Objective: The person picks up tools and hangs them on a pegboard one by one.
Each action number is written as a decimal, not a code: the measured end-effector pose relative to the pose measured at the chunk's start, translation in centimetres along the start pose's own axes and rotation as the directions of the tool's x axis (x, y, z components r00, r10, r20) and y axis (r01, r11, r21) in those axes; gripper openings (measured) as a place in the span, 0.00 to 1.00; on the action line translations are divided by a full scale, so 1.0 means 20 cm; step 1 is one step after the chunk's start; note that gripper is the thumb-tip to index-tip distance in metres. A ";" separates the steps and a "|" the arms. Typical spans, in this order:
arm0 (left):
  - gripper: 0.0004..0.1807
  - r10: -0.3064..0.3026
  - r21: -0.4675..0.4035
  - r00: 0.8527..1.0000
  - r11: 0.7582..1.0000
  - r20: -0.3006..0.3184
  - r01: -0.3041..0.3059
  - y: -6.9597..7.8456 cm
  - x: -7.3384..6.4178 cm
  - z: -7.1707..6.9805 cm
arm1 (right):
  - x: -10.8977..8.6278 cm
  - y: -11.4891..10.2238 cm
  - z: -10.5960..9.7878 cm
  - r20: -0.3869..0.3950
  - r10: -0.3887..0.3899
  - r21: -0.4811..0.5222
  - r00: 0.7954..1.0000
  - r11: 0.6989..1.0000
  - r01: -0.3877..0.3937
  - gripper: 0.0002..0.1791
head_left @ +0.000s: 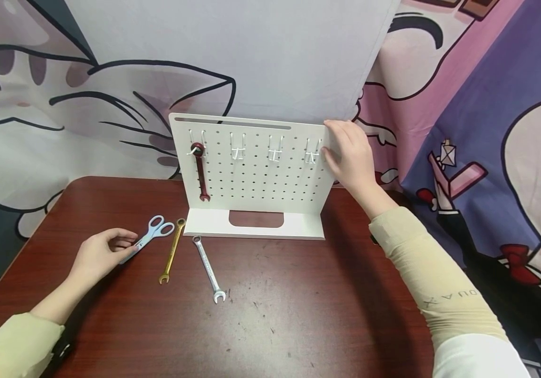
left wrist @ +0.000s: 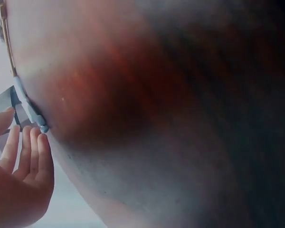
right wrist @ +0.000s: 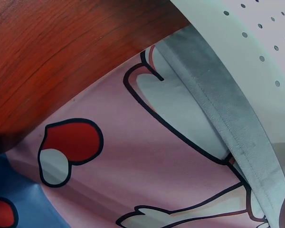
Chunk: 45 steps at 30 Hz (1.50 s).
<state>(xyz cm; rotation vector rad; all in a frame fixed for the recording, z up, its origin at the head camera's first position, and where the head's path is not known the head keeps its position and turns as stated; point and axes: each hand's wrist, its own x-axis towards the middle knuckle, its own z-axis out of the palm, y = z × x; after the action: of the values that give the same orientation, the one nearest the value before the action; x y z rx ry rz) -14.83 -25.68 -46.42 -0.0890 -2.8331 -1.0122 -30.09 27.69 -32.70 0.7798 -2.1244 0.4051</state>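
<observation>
Scissors, pale blue with two loop handles point(head_left: 149, 235), at the left hand's point(head_left: 102, 253) two o'clock

The left hand is at the blade end, thumb parted from loosely bent fingers; whether it touches the blades I cannot tell. The scissors' long axis runs eight to two on the reddish-brown, wood-grained counter point(head_left: 298, 278), loops pointing away; the left hand is by far the nearer. At their four o'clock lies a slim gold metal wrench point(head_left: 172, 252), its axis between twelve and one. Next, a dark red metal wrench point(head_left: 200, 173) hangs, ring end up, from the leftmost white hook point(head_left: 203, 136) of an upright white, perforated pegboard point(head_left: 256, 181). A silver metal wrench point(head_left: 208, 269) lies eleven to five before its base. Farthest right, the right hand point(head_left: 352, 152) grips the pegboard's two o'clock corner, thumb on the front face.
</observation>
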 end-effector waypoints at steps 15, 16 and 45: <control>0.18 0.047 0.053 0.999 0.997 0.020 -0.048 -0.05 0.03 0.04 | 0.00 0.00 0.01 0.001 0.013 -0.001 1.000 1.000 -0.013 0.28; 0.18 0.050 0.056 0.999 0.997 0.018 -0.051 -0.06 0.03 0.04 | 0.00 0.00 0.01 0.001 0.013 -0.001 1.000 1.000 -0.013 0.28; 0.19 -0.099 0.008 0.987 0.995 0.128 0.099 -0.06 0.06 -0.02 | 0.00 -0.01 0.00 0.014 0.038 0.007 0.999 0.999 -0.038 0.28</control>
<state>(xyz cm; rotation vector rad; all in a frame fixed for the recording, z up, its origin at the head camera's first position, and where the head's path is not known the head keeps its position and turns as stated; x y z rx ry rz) -16.01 -26.79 -46.78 -0.0134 -2.9819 -1.0605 -30.00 27.55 -32.78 0.7500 -2.1547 0.4291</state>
